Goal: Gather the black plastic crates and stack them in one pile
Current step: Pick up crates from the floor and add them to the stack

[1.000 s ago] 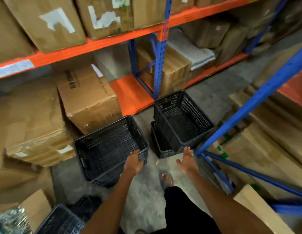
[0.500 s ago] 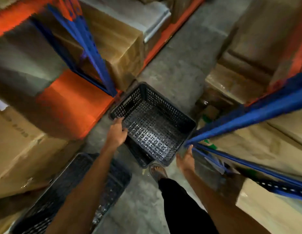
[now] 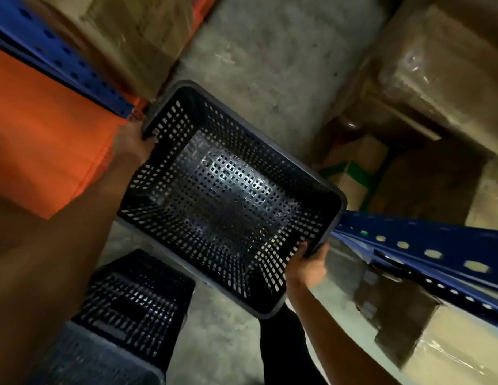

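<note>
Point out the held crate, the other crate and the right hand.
held crate (image 3: pixel 228 195): head view, perforated bottom.
other crate (image 3: pixel 131 301): head view, latticed inside.
right hand (image 3: pixel 307 263): head view, back of the hand.

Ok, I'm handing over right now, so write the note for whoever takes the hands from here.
Left hand grips the far-left rim of the black crate.
Right hand grips its near-right rim.
Crate is empty, tilted, held between them beside the blue rack beam.
Second crate sits on the floor, lower left.
Done: one crate in hand.
Left: probably stack it with the second crate, then fetch any others; none in view.
</note>
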{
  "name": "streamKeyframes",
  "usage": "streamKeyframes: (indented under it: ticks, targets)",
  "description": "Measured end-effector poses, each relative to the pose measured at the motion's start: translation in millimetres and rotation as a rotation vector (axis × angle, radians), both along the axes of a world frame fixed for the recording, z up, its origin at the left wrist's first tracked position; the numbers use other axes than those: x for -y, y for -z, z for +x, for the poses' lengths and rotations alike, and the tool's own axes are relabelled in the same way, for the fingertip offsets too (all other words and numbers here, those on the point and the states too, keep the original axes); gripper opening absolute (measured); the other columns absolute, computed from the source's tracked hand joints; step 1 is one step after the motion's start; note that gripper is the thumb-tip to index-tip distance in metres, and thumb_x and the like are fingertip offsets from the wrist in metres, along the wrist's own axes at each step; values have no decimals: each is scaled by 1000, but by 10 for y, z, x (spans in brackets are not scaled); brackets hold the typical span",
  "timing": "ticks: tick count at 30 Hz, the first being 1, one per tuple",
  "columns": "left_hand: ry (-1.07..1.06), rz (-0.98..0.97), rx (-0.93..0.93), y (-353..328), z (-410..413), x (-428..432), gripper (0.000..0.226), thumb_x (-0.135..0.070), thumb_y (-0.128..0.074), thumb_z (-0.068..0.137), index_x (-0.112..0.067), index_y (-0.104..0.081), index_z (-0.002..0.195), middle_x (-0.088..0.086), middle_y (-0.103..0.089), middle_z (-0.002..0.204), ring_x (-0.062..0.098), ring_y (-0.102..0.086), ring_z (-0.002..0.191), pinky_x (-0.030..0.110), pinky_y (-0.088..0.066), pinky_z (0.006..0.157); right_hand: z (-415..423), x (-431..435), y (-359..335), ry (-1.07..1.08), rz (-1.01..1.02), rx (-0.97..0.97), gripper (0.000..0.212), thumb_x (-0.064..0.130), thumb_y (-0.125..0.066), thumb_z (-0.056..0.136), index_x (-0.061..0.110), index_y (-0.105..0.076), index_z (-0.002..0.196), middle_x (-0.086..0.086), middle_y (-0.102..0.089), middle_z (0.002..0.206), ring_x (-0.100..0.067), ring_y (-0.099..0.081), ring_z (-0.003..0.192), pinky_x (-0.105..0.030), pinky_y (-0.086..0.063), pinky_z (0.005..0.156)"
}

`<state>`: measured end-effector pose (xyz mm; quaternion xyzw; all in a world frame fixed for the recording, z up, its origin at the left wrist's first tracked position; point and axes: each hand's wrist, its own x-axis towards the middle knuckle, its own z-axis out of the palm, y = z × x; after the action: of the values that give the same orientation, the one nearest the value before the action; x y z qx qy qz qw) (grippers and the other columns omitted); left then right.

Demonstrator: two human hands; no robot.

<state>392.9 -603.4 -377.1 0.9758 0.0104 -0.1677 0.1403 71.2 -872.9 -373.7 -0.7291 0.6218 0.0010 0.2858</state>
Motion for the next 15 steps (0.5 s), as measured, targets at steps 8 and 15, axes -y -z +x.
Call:
streamKeyframes:
  ticks: [8, 15]
  targets:
    - [-106, -86, -13, -655, -449, -307, 28, -15, -59, 90, 10, -70, 99, 30, -71, 100, 41, -69, 88, 43, -52, 77, 13, 221, -420, -116, 142, -35, 50, 24, -45, 100, 8, -36, 146, -26, -67, 114, -43, -66, 100, -44, -53, 80]
    - [-257, -61, 128, -2194, -1214, -925, 39, -26, -59, 84, 10, -63, 69, 38, -61, 68, 49, -64, 66, 49, -42, 59, 467, 396, -1706, -388, 88, -71, 55, 28, -44, 101, 7, -32, 149, -32, -58, 126, -47, -54, 116, -46, -45, 92]
